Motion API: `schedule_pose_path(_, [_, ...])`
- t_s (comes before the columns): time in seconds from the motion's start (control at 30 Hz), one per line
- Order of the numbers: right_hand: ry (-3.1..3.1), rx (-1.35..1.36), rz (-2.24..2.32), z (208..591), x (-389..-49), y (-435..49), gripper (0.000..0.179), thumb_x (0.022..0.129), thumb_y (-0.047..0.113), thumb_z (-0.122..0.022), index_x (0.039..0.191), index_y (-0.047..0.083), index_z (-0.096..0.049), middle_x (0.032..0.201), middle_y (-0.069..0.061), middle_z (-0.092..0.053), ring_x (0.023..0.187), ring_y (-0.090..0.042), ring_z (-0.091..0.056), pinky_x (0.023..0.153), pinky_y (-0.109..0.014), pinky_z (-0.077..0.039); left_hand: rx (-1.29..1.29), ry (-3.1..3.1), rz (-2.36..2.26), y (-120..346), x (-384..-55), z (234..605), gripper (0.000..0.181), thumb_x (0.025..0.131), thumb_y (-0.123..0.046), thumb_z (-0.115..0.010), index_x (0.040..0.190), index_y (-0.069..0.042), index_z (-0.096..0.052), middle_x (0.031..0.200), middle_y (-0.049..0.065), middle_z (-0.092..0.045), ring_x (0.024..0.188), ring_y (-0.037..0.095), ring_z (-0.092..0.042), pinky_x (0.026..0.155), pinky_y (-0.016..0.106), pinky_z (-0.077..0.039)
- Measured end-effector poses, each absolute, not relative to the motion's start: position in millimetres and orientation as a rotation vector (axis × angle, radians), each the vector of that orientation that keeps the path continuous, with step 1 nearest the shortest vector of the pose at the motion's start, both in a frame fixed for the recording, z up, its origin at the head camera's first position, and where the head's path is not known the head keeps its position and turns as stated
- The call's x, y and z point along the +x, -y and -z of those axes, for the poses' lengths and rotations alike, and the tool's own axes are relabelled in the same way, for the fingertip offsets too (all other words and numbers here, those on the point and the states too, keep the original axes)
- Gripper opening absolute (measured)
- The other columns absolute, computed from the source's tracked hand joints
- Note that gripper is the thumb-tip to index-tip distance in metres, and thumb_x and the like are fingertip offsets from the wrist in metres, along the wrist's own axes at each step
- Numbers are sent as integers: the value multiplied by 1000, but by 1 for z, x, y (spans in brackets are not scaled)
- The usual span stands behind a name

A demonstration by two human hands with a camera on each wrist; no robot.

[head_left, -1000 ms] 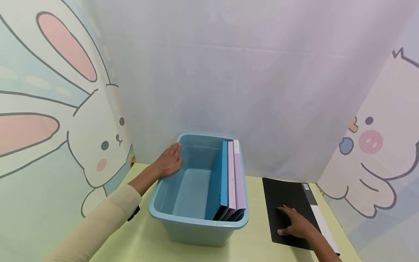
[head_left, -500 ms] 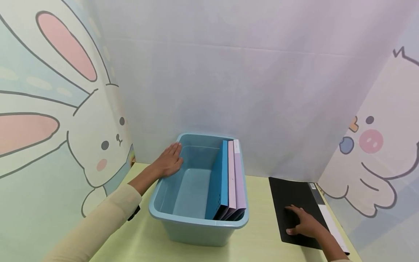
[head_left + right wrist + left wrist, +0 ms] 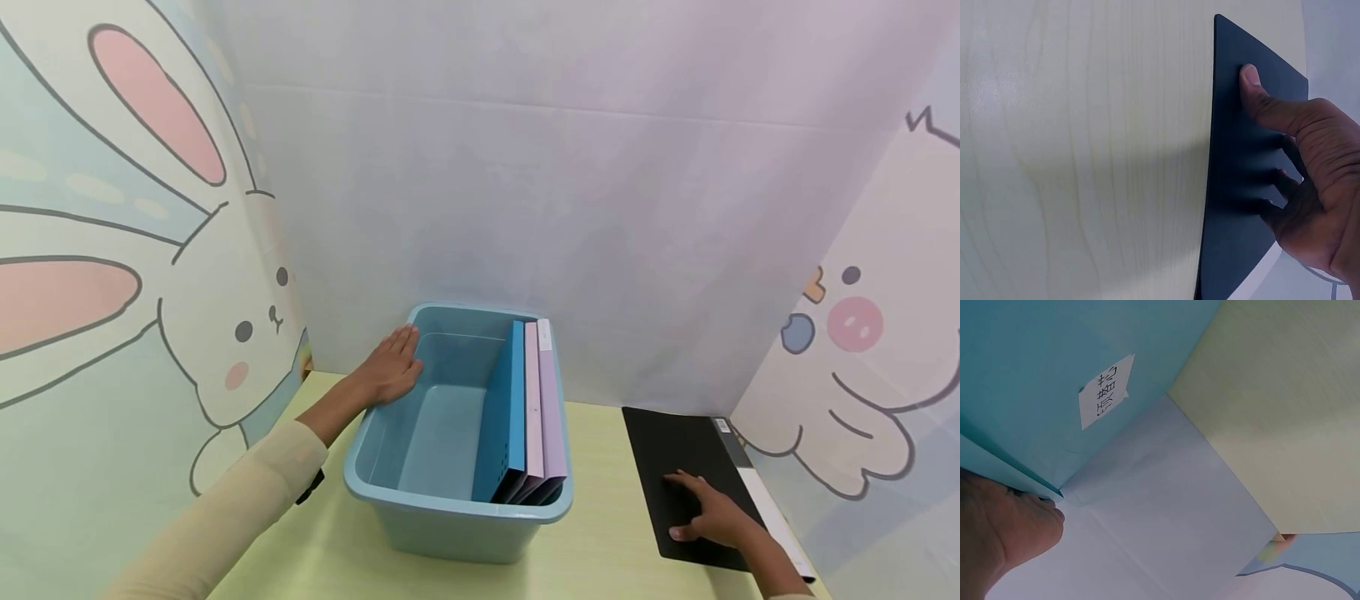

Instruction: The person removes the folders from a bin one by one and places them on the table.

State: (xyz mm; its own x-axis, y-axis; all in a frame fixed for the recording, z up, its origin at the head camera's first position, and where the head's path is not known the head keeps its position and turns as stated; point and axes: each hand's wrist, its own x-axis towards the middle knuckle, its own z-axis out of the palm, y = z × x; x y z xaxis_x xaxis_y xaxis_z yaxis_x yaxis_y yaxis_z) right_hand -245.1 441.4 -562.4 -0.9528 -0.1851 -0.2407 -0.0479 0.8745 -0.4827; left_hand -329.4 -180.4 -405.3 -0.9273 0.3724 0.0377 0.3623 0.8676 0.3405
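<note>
My left hand (image 3: pixel 386 371) rests along the left rim of a light blue plastic bin (image 3: pixel 457 502), its fingers lying forward on the rim. In the left wrist view, part of that hand (image 3: pixel 1019 525) shows against the rim beside the bin's outer wall (image 3: pixel 1147 331), which bears a white handwritten label (image 3: pixel 1107 392). Upright along the bin's right side stand a blue file folder (image 3: pixel 501 417), a pink one (image 3: pixel 533 400) and a purple one (image 3: pixel 552 417). My right hand (image 3: pixel 716 517) touches a black folder (image 3: pixel 675 442) lying flat, its fingertips and thumb spread on the cover (image 3: pixel 1235 156).
A pale yellow wood-grain table (image 3: pixel 600 500) carries everything. Grey-white cloth (image 3: pixel 525 208) rises behind the bin. Cartoon-printed panels flank both sides, a rabbit (image 3: pixel 217 333) on the left and a white character (image 3: pixel 847 375) on the right. The black folder lies close to the right panel.
The black folder has slid to the right along the table under my right hand. The bin, its folders and my left hand have stayed in place.
</note>
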Motion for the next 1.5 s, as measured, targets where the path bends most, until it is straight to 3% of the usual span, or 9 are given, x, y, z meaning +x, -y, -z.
schedule_pose_path(0.8, [-2738, -141, 649, 557, -246, -434, 97, 83, 24, -102, 161, -4, -52, 171, -47, -33, 156, -79, -17, 109, -83, -48, 578, -2996, -543, 179, -329, 402, 72, 120, -28, -26, 175, 13, -7, 188, 32, -4, 177, 51, -4, 144, 64, -7])
schedule_pose_path(1.03, [-2790, -204, 591, 544, -252, -428, 94, 81, 27, -104, 155, -8, -58, 166, -49, -39, 151, -77, -34, 110, -82, -48, 570, -2997, -543, 180, -329, 403, 72, 120, -29, -26, 176, 13, -7, 188, 32, -4, 177, 51, -4, 144, 64, -7])
schedule_pose_path(1.3, [-2966, -291, 588, 510, -262, -414, 80, 96, 35, -91, 152, -12, -59, 158, -47, -51, 143, -71, -50, 106, -78, -52, 586, -3009, -557, 182, -327, 405, 72, 120, -28, -27, 175, 15, -9, 187, 34, -5, 176, 53, -5, 144, 66, -8])
schedule_pose_path(1.5, [-3069, -359, 592, 482, -268, -396, 75, 101, 40, -86, 152, -9, -62, 155, -42, -58, 142, -67, -56, 105, -77, -54, 584, -3004, -554, 181, -327, 404, 72, 120, -28, -27, 175, 14, -8, 187, 33, -4, 177, 52, -4, 144, 65, -7])
